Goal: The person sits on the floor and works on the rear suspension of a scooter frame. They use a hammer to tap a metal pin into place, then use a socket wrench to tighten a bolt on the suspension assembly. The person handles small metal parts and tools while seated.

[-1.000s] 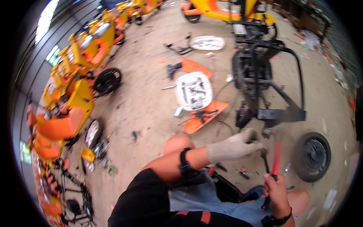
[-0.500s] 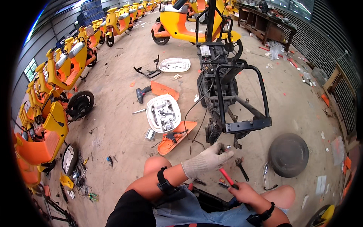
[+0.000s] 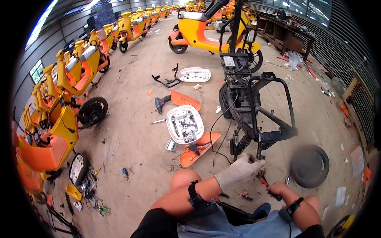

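My left hand (image 3: 242,171), in a whitish work glove, is closed with its fingertips at the low end of a black scooter frame (image 3: 278,136). It pinches a small metal piece, now mostly hidden by the fingers and the frame. My bare right hand (image 3: 279,189) is wrapped round the black grip of a red-handled hammer (image 3: 263,181). The hammer's dark head is up beside my left fingertips, partly blurred. A chrome ratchet (image 3: 288,179) lies on the floor just right of the hammer. Below my gloved hand is a small red-and-black tool (image 3: 247,196).
A black tire (image 3: 309,166) lies at right. On the floor to the left are a white tray of parts (image 3: 185,139), orange panels (image 3: 186,100) and a cordless drill (image 3: 160,104). Yellow scooters (image 3: 75,75) line the left side; a cluttered workbench (image 3: 281,33) stands far right.
My left hand has brought the small metal piece to the frame's low end. My right hand has moved up and right with the hammer. The whole view has shifted.
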A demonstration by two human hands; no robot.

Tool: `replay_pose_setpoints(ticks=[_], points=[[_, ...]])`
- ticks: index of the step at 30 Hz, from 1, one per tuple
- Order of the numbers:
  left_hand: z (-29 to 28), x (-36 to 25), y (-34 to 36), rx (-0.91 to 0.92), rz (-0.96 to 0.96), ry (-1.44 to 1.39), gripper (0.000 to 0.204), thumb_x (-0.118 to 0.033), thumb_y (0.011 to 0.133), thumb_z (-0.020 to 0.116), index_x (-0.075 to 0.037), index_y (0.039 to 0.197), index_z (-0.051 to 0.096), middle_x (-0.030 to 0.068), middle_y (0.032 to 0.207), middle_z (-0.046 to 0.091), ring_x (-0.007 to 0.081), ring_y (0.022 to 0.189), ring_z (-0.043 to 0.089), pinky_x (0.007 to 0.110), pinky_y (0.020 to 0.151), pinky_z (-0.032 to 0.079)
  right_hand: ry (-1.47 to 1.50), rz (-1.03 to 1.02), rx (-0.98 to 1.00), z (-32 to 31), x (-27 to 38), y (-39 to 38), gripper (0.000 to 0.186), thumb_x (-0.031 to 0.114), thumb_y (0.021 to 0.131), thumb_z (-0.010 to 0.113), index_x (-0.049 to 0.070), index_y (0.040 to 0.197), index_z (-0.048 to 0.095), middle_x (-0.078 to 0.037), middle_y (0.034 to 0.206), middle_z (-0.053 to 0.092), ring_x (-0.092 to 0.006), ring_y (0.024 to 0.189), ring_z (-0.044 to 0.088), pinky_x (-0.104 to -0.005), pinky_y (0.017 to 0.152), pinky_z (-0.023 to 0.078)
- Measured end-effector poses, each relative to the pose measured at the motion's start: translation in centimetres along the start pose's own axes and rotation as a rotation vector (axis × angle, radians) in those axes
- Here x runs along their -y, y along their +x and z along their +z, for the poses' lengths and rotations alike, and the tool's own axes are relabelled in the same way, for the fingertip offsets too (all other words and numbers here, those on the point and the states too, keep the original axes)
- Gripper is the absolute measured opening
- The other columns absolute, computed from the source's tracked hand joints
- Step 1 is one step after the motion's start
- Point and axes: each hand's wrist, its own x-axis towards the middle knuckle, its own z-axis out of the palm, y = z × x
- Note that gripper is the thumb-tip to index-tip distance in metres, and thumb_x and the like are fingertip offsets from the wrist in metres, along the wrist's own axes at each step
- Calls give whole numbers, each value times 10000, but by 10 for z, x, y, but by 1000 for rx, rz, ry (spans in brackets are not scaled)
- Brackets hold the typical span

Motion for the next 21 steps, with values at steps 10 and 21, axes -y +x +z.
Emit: replay_pose_setpoints(ticks=[10,21], points=[[-10,22,10,90,89,-227,437,-447,1032,458,-27,1019,578,10,686,550,89,560,524,252,467,393,187,167,-481,-1,-116,144,228,100,860,576,-73,966,680,-197,750,690,-356,628,694,-456,526,535],[-1,-6,-5,-6,13,5,426,-422,1013,531,-12,1123,569,-11,732,546,66,625,501,227,563,416,-431,19,-156,15,-83,104,285,191,874,554,-23,999,695,-179,869,715,-274,663,704,-399,608,555]])
